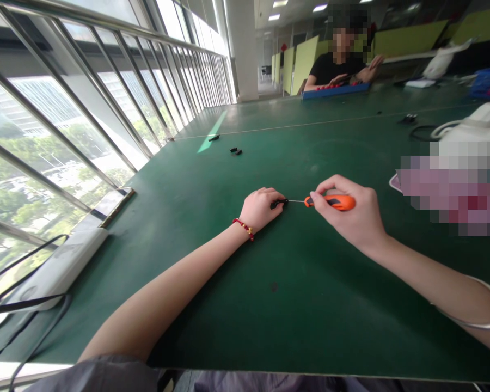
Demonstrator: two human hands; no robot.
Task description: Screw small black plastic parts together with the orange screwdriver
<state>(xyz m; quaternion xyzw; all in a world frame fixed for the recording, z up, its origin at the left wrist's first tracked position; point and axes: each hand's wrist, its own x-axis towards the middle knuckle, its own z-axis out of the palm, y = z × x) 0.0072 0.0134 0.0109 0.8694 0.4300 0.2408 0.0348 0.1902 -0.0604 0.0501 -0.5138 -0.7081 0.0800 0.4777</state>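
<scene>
Left hand (261, 208) rests on the green table (294, 305), fingers closed on a small black part (279, 203). Right hand (351, 215), just beside it, grips an orange-handled screwdriver (330, 202); its thin shaft lies level, tip meeting the black part between both hands.

Red beaded bracelet (244, 228), silver bangle (479, 321)
</scene>
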